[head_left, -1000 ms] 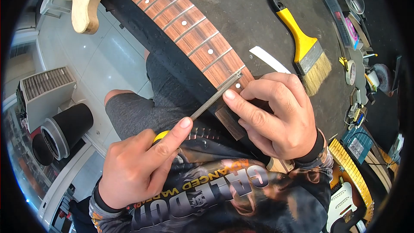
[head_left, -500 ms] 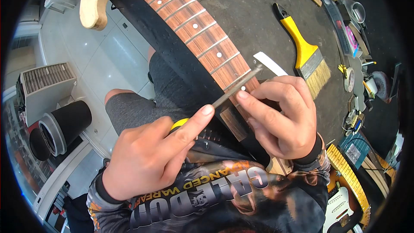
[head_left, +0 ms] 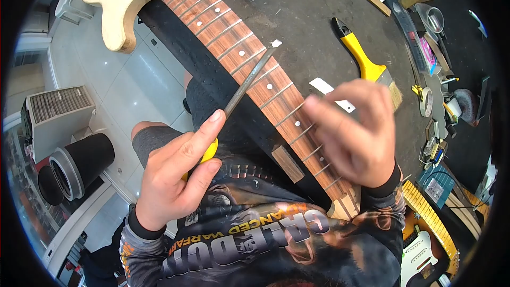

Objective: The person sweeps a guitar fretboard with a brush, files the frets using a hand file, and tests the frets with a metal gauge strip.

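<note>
A long, brown wooden guitar neck (head_left: 273,90) slants before me. My right hand (head_left: 361,135), over its edge, is too blurred to tell its grip; my left hand (head_left: 172,175) wraps a slim, yellow-handled grey metal tool (head_left: 245,84) crossing the neck.

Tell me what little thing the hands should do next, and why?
I'd bring the right hand over to steady the tool near its tip. The left hand holds it alone, slanting across the neck, and the tip reaches past the far edge. The right hand, blurred, seems apart from it, so a second touch might help.
</note>
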The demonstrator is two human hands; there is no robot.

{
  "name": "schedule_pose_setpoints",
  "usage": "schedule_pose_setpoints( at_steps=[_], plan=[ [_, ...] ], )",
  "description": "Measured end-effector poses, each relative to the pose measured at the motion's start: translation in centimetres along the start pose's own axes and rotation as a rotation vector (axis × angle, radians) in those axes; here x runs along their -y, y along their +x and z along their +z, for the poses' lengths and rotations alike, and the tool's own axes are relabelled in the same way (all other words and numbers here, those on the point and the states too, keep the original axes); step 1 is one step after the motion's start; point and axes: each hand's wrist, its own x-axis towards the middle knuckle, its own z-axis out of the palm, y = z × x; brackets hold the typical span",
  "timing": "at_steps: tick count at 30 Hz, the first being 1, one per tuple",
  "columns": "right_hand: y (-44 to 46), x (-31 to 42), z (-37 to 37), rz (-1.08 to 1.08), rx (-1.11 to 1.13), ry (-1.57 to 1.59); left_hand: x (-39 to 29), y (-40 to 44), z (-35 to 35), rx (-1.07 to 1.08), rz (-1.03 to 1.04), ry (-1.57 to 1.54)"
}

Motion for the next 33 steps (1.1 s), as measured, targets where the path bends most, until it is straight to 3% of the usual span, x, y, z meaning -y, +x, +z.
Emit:
schedule_pose_setpoints(
  at_steps=[4, 7, 10, 18, 28, 33],
  plan=[
    [0.7, -0.2, -0.5, 0.006, 0.051, 0.009, 0.4, -0.2, -0.3, 0.025, 0.006, -0.03],
    [0.0, -2.6, 0.2, 0.121, -0.078, -0.176, 0.7, -0.4, -0.2, 0.035, 0.002, -0.031],
    [-0.1, -3.7, 0.5, 0.297, -0.175, 0.15, 1.0, -1.0, 0.1, 0.022, -0.047, -0.058],
    [-0.6, -7.3, 2.8, 0.463, -0.22, 0.309, 1.8, -1.4, 1.4, 0.012, -0.08, -0.09],
    [-0.9, -8.3, 4.0, 0.334, -0.206, 0.229, 2.3, -0.9, 2.7, 0.025, 0.036, -0.039],
    [-1.1, -8.6, 4.4, 0.215, -0.198, 0.037, 1.1, -1.7, 2.9, 0.007, -0.107, -0.119]
  ],
)
